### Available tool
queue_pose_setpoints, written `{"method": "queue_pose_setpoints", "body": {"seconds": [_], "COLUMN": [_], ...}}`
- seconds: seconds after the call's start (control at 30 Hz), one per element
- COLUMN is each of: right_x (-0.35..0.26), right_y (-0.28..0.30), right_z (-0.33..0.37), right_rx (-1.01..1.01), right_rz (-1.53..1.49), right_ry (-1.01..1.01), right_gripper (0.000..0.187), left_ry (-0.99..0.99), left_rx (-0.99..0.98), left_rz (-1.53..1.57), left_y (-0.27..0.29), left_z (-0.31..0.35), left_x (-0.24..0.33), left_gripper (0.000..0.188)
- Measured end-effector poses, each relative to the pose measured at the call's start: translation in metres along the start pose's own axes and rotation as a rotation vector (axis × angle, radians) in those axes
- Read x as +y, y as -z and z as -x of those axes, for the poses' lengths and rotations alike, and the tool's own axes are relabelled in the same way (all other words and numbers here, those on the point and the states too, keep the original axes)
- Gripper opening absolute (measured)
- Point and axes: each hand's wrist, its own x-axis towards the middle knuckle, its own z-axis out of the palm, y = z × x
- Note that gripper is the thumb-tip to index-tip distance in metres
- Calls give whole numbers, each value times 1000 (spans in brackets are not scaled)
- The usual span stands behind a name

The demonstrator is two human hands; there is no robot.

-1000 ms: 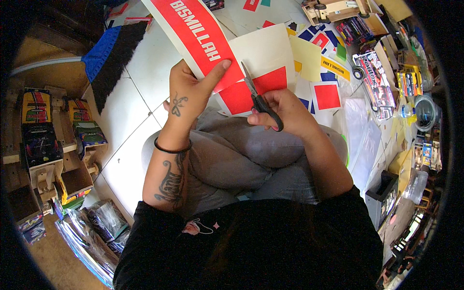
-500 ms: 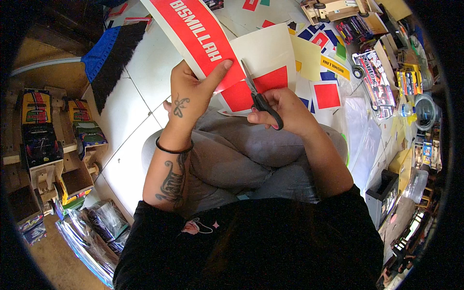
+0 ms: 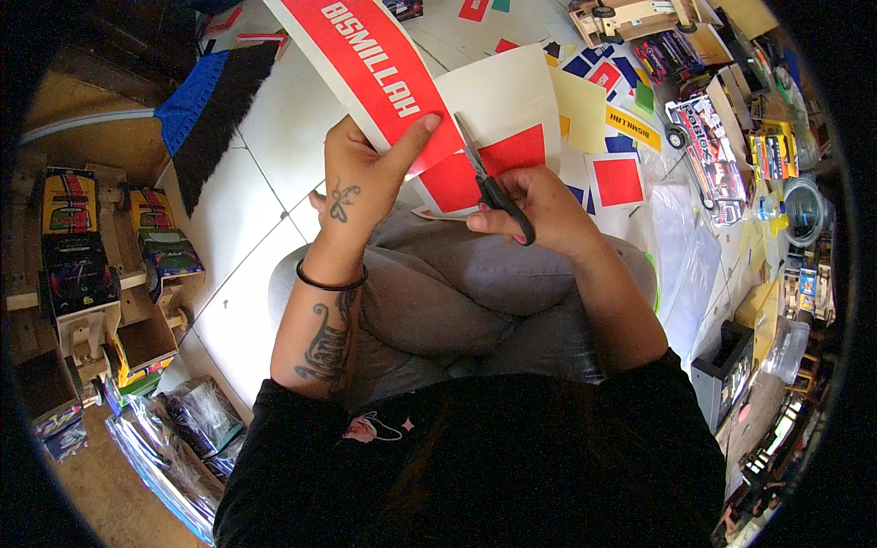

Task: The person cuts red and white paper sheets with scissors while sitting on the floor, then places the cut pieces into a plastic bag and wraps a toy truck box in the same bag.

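Observation:
A long red paper strip (image 3: 365, 68) with white lettering and a pale border slants up and away from my left hand (image 3: 365, 178). My left thumb presses on its near end while the fingers go behind it. In my right hand (image 3: 553, 210) are black-handled scissors (image 3: 493, 194), their blades pointing up at the strip's right edge. A curled white sheet (image 3: 512, 87) printed with red blocks stands behind the blades. Whether it is joined to the strip, I cannot tell. Both hands are above my crossed legs (image 3: 457, 274).
Coloured paper pieces, including a red square (image 3: 618, 180) and a yellow strip (image 3: 633, 128), lie scattered on white tiles at the far right. Wooden toy trucks (image 3: 78, 237) stand on the left, and more (image 3: 708, 155) on the right. A black box (image 3: 722, 361) sits near my right elbow.
Almost nothing differs. My left hand and forearm have shifted very slightly to the right; the scissors stay at the strip's edge.

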Motion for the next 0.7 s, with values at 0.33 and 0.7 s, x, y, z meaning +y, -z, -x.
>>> {"method": "queue_pose_setpoints", "body": {"seconds": [0.33,0.7], "right_x": [7,8], "right_y": [-3,-6], "right_z": [-2,-2], "right_rx": [61,118], "right_rz": [84,84], "right_ry": [83,86], "right_gripper": [36,37], "left_ry": [-4,-11], "left_rx": [-19,-46], "left_rz": [4,-15], "left_y": [2,0], "left_z": [0,0], "left_x": [0,-2], "left_gripper": [20,20]}}
